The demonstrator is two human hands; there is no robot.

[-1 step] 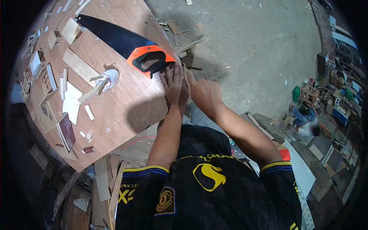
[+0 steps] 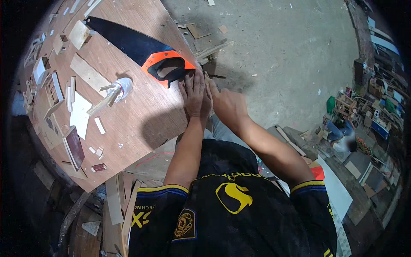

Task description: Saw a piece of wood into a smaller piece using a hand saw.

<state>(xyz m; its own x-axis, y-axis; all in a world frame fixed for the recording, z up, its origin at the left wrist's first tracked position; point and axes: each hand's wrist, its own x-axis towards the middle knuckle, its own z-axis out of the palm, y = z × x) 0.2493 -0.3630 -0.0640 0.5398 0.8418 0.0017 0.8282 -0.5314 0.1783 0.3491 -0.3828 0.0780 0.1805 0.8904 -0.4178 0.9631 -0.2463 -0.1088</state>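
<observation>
My left hand (image 2: 196,95) lies at the right edge of the wooden table, its fingers stretched out and pointing away from me. Just beyond its fingertips is the black and orange grip of a handsaw (image 2: 128,43), whose dark blade slants to the far left. Close beside it, past the table edge, my right hand (image 2: 229,103) is curled closed. A narrow light-coloured edge (image 2: 207,76) shows between the two hands. What the right fingers grip is mostly hidden, and I cannot make out its kind.
On the table (image 2: 150,111) stands a white cup (image 2: 123,88) with sticks in it. Wood offcuts (image 2: 87,70) and a dark red block (image 2: 73,147) lie to the left. Scraps (image 2: 192,31) litter the concrete floor. At the far right, a person (image 2: 342,141) is among piled materials.
</observation>
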